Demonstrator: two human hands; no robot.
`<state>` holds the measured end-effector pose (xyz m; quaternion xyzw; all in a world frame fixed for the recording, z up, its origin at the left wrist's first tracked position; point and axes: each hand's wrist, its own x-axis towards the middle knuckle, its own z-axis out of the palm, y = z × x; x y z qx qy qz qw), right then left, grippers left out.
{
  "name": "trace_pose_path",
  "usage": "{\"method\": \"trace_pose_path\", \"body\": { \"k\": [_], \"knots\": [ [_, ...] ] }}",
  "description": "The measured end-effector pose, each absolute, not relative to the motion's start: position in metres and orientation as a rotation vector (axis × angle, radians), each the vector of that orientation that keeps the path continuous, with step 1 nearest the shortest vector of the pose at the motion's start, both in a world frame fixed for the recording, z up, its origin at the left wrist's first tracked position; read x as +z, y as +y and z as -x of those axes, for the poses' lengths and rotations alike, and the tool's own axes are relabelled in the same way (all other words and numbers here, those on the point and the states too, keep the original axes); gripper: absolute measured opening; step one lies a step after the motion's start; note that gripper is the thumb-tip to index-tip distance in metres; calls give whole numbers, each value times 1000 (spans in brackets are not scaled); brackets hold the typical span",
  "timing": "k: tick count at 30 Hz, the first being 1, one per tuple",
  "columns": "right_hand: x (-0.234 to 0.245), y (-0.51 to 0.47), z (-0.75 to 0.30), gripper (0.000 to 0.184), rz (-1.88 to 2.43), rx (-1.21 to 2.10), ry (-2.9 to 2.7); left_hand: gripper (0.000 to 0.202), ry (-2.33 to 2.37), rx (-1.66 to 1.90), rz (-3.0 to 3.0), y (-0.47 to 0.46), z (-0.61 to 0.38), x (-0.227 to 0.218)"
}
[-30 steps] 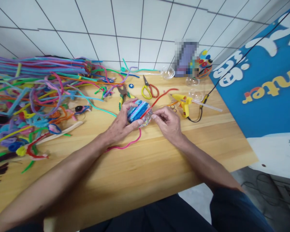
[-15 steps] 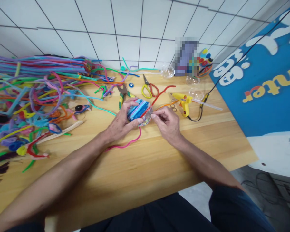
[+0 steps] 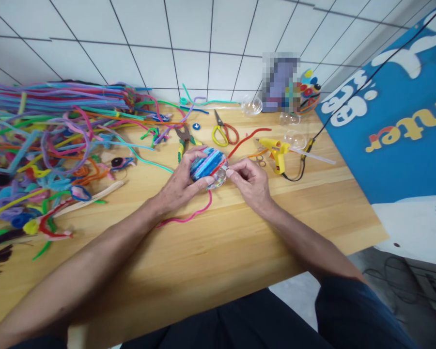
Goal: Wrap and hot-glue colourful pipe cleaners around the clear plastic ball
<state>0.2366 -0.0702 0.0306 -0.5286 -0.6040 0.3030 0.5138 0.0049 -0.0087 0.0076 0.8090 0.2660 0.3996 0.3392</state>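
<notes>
My left hand (image 3: 183,182) is closed around a clear plastic ball (image 3: 221,180) partly covered with blue, lilac and red pipe cleaners. Thumb and fingers press on its left side and lower edge. At the ball's right edge my right hand (image 3: 250,182) pinches with thumb and forefinger; whatever sits between those fingertips is too small to name. A red pipe cleaner (image 3: 247,140) runs from the ball's upper right, its far end loose over the table. From beneath the ball a pink pipe cleaner (image 3: 198,213) curls toward me.
Behind the ball lie pliers (image 3: 183,140), scissors (image 3: 223,131) and a blue button (image 3: 196,126). A yellow glue gun (image 3: 276,152) with its cord rests to the right, near clear half-balls (image 3: 295,139). Loose pipe cleaners (image 3: 58,169) heap up at left; a tiled wall (image 3: 189,29) stands behind.
The loose end of the red pipe cleaner has swung a little to the right. Both hands stay on the ball in nearly the same position, with the right fingers shifting only slightly.
</notes>
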Motion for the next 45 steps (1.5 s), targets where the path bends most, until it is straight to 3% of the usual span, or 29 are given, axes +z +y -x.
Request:
{"method": "trace_pose_path", "body": {
  "k": [8, 45],
  "knots": [
    [39, -73, -235, 15, 1285, 530, -1527, 56, 683, 1040, -2101, -8, -5, 8],
    [32, -53, -257, 17, 962, 404, -1868, 57, 597, 1045, -2089, -1, -2, 3]
  ]
}}
